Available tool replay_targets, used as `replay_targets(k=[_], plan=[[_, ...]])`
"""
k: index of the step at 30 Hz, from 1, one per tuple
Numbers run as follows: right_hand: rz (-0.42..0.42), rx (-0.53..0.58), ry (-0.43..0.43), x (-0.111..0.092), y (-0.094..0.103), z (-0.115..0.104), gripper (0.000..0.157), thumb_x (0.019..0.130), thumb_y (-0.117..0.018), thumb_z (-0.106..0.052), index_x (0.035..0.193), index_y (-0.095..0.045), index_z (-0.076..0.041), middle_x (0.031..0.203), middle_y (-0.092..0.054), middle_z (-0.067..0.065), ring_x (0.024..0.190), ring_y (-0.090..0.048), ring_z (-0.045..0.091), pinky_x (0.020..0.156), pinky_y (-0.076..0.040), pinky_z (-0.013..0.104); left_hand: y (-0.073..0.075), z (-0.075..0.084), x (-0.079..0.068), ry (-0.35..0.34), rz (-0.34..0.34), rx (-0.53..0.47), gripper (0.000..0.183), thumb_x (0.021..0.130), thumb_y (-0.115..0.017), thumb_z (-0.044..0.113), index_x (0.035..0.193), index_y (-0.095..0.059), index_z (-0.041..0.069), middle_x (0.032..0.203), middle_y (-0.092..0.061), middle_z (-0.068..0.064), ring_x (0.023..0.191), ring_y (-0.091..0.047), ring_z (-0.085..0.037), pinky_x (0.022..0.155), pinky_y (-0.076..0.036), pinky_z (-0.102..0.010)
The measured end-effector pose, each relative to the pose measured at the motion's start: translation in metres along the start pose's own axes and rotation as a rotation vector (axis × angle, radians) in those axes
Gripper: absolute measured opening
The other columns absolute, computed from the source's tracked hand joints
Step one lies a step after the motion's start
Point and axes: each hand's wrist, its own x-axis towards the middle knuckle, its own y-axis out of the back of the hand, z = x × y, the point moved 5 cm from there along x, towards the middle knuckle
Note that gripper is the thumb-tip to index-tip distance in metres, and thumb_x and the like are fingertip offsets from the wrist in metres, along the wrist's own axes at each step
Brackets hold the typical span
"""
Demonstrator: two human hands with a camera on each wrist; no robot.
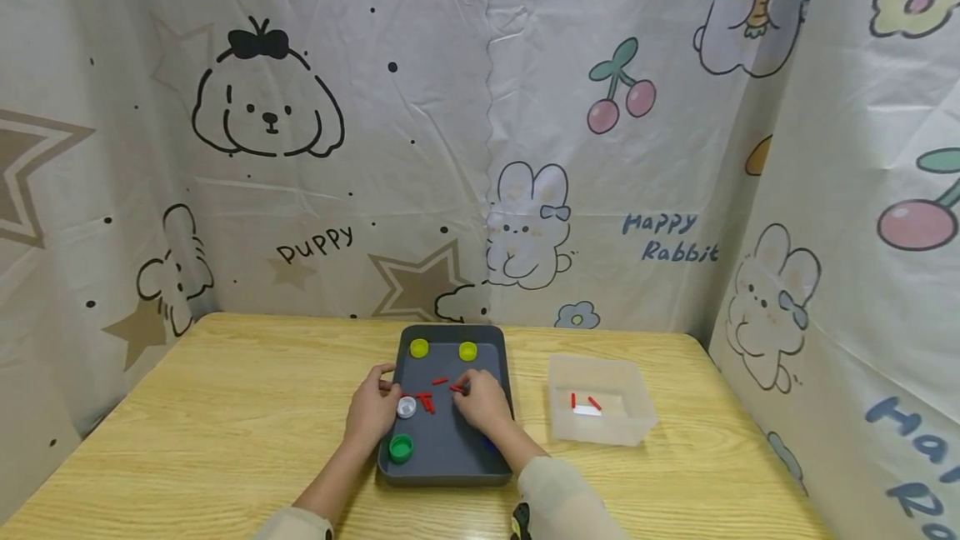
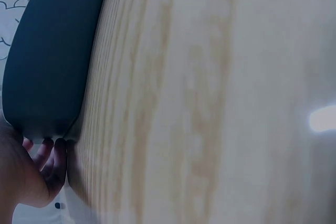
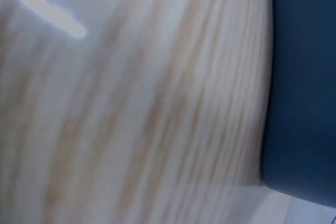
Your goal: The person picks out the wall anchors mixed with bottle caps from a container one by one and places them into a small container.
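A dark grey tray lies lengthwise on the table. My left hand grips its left edge, thumb at the rim and fingers against the outer wall. Over the tray's middle, my right hand pinches a small red stick between thumb and fingers. Several more red sticks lie loosely grouped left of it, with a single one farther back. Beside the left thumb sits a round white cap. A green cap is at the tray's near left.
Two yellow caps stand at the tray's far end. Something blue shows partly behind the right forearm. Right of the tray, a translucent plastic box holds two red sticks and a white piece. A printed curtain hangs behind the table.
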Motion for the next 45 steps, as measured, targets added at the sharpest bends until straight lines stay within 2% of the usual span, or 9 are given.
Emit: replay_targets(k=[9,21,31,38,45], plan=[[0.003,-0.004,-0.022,0.002,0.000,0.003,0.008,0.085,-0.066,-0.016,0.084,-0.065,-0.008,0.083,-0.055,0.005,0.072,-0.048,0.016,0.063,-0.041,0.031,0.000,0.003,-0.001,-0.012,0.003,-0.004,0.038,0.091,-0.052,0.014,0.128,-0.052,0.009,0.103,-0.063,-0.016,0.087,-0.060,-0.024,0.070,-0.046,-0.036],[-0.008,-0.007,-0.014,0.000,0.003,0.000,0.007,0.083,-0.067,-0.017,0.082,-0.067,-0.010,0.082,-0.055,0.003,0.068,-0.047,0.014,0.060,-0.040,0.028,0.001,0.001,0.000,-0.004,0.008,0.006,0.039,0.091,-0.052,0.015,0.129,-0.051,0.010,0.103,-0.063,-0.015,0.088,-0.060,-0.025,0.071,-0.046,-0.036],[-0.044,-0.004,0.041,-0.005,0.012,-0.010,0.008,0.083,-0.066,-0.019,0.083,-0.067,-0.011,0.078,-0.051,0.000,0.064,-0.045,0.011,0.056,-0.038,0.023,0.000,-0.001,0.000,0.000,0.003,0.011,0.039,0.091,-0.052,0.016,0.130,-0.051,0.010,0.103,-0.063,-0.014,0.087,-0.060,-0.024,0.069,-0.045,-0.033],[-0.018,-0.032,0.119,-0.007,0.024,-0.016,0.006,0.081,-0.068,-0.016,0.081,-0.068,-0.010,0.074,-0.051,0.000,0.062,-0.044,0.009,0.055,-0.037,0.022,0.001,-0.001,0.000,-0.007,0.011,0.017,0.039,0.090,-0.052,0.015,0.129,-0.052,0.009,0.102,-0.063,-0.015,0.085,-0.060,-0.024,0.068,-0.045,-0.033],[-0.019,-0.044,0.157,-0.010,0.039,-0.021,0.006,0.082,-0.067,-0.017,0.082,-0.070,-0.011,0.074,-0.050,-0.001,0.063,-0.043,0.008,0.056,-0.036,0.021,0.000,-0.001,0.001,-0.008,0.002,0.022,0.040,0.090,-0.052,0.015,0.129,-0.051,0.009,0.103,-0.063,-0.015,0.086,-0.060,-0.024,0.068,-0.045,-0.033]])
